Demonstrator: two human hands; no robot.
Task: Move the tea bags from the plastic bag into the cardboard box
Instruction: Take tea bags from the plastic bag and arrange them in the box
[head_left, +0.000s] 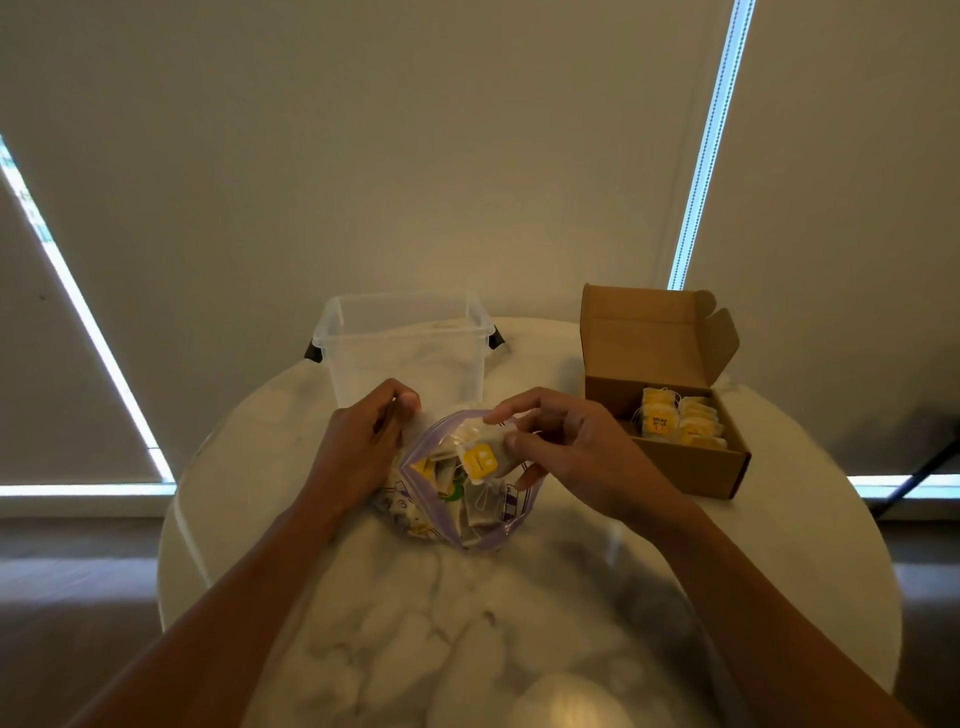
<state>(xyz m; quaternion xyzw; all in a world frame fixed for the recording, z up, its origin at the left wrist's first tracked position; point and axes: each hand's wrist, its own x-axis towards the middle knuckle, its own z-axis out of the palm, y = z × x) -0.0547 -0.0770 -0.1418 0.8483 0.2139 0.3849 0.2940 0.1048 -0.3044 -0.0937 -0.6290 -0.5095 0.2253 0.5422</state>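
Tea bag (485, 456), yellow-tagged, is pinched in our right hand (574, 449) over the mouth of the plastic bag (491, 538), whose rim our left hand (363, 441) grips; we should lift it clear before crossing to the cardboard box (691, 465).

Cardboard box (685, 467) unobstructed (lid (649, 338) upright)

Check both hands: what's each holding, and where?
The left hand grips the bag by the left rim of its mouth. The right hand pinches a tea bag by its top edge, above the bag.
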